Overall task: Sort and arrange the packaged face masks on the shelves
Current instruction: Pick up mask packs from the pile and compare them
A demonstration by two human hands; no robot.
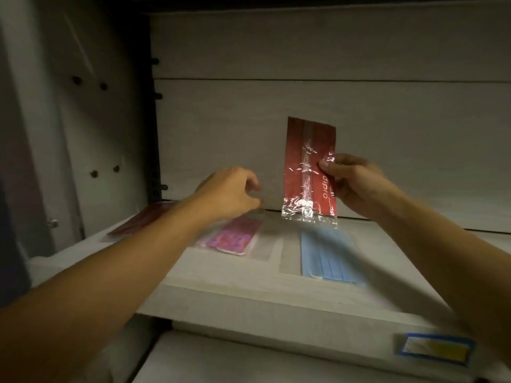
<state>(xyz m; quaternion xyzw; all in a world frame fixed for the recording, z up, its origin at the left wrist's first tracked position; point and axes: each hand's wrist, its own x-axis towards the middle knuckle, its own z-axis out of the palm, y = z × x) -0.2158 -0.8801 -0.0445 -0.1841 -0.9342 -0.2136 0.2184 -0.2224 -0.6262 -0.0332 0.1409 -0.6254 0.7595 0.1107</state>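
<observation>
My right hand (351,183) pinches the right edge of a red packaged mask (307,167), holding it upright above the white shelf (221,275). My left hand (229,192) hovers to the left of it with fingers loosely curled, holding nothing, just above a pink patterned mask packet (235,236). A blue mask in clear wrap (323,252) lies flat on the shelf below the red packet. Another red packet (141,219) lies at the shelf's far left, partly behind my left forearm.
The cabinet's left side wall (83,120) has peg holes and the back panel (387,106) stands close behind the masks. A blue-and-yellow label (434,351) sticks on the shelf's front edge at lower right. A lower shelf (249,360) shows beneath.
</observation>
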